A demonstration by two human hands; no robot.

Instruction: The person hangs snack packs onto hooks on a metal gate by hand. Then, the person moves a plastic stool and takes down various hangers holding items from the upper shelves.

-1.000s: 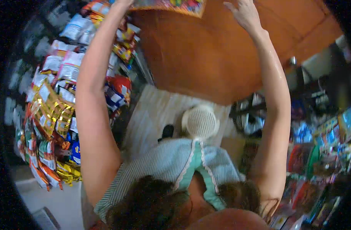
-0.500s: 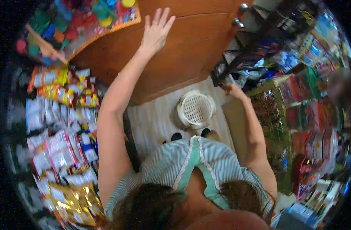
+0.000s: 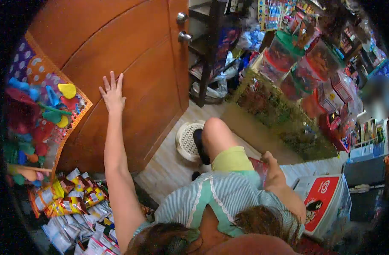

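My left hand (image 3: 113,95) lies with spread fingers against the brown wooden door (image 3: 139,85), its arm stretched forward. My right hand (image 3: 269,163) is low at my right side, beside a red, partly hidden item (image 3: 259,166). Its fingers are small and mostly hidden, so I cannot tell whether it grips anything. In front of me on the floor stands a white stool (image 3: 188,146) with a lattice top. One knee is raised, and that foot, in a black slipper (image 3: 201,146), is at the stool's right side, apparently on it.
Snack packets (image 3: 67,204) hang or lie at lower left, below a table with a colourful cloth (image 3: 82,102). Tubs with red lids (image 3: 283,55) stand on a cabinet (image 3: 283,110) at right. A white and red freezer (image 3: 324,204) is at lower right. Metal door knobs (image 3: 182,36) are ahead.
My view has turned right. My right hand has left the dark post ahead and dropped to my side. One leg has risen to the stool. My left hand now sits further left on the door.
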